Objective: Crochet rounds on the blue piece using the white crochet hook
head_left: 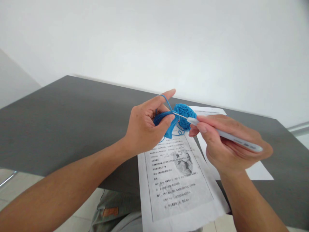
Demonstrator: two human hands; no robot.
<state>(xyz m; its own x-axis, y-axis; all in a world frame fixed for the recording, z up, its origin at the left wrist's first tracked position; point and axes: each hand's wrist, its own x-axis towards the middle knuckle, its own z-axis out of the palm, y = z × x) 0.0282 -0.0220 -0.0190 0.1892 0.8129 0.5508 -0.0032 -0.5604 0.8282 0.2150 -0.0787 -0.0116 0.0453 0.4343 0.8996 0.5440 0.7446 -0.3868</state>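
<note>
My left hand [145, 127] pinches a small blue crocheted piece [166, 124] between thumb and fingers, with blue yarn looped over its raised forefinger. My right hand [229, 143] grips a white-handled crochet hook [224, 135], whose metal tip pokes into the blue piece. A ball of blue yarn [184, 114] lies on the table just behind the hook's tip, with a loose strand trailing down to the paper.
A printed sheet [176, 183] with text and a picture lies under my hands and hangs over the near edge of the dark grey table [67, 122]. A second white sheet [258, 170] lies to its right. A white wall stands behind the table.
</note>
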